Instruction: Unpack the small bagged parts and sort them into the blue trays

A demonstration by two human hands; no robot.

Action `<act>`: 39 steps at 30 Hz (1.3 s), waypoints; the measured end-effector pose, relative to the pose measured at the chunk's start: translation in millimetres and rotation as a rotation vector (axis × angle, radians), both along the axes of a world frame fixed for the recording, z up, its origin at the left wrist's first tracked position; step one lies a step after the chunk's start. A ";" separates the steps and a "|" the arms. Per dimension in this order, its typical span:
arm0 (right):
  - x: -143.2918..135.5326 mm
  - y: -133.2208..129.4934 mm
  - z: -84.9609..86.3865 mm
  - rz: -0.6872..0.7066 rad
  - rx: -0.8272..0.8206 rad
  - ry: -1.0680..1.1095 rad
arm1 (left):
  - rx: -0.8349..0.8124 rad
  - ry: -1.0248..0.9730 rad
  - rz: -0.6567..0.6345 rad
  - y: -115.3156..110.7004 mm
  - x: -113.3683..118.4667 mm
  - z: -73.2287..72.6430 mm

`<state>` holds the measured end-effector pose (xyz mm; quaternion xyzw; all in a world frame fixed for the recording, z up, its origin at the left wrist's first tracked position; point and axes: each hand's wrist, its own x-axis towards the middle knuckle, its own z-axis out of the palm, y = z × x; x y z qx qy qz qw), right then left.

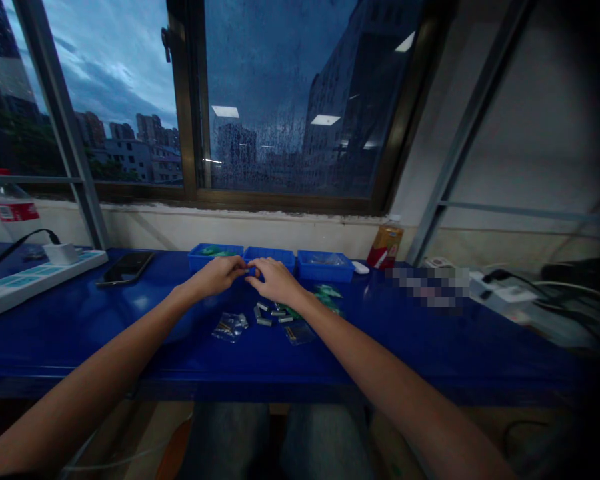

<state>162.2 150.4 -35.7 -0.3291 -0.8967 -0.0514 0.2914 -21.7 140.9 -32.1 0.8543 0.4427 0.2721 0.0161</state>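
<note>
The left hand and right hand meet, fingers bent together above the desk; whether they pinch something small, I cannot tell; a loose pinch could drop a part among the metal tubes lying nearer the desk's front edge; I count roughly five tubes, two clear bags beside them, green packets too jumbled to count, three blue trays behind, one phone leftward.

Blue tabletop carries three blue bins just beyond the grip of the right hand, small metal cylinders and clear plastic bags on its near side, green packets near-right, smartphone and white power strip well left, carton beyond and right.
</note>
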 end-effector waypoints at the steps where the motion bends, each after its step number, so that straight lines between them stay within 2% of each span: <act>1: -0.5 -0.6 0.0 0.013 0.004 0.021 | 0.018 -0.043 0.003 -0.4 0.8 0.7; 8: 4.0 -0.7 4.4 0.055 0.002 0.093 | 0.023 -0.163 -0.048 -10.2 11.5 3.6; 19: 4.6 -0.3 7.6 0.013 -0.020 0.124 | 0.166 -0.090 0.003 -10.2 12.5 5.8; 27: 5.2 -2.5 5.6 0.076 -0.050 0.197 | 0.125 -0.028 0.064 -16.8 16.3 10.4; 32: 5.6 -1.8 6.3 0.046 -0.008 0.179 | 0.086 -0.082 0.032 -17.6 16.6 9.2; 39: 3.4 -0.4 5.9 0.044 -0.003 0.165 | 0.174 -0.137 -0.005 -16.7 16.4 6.9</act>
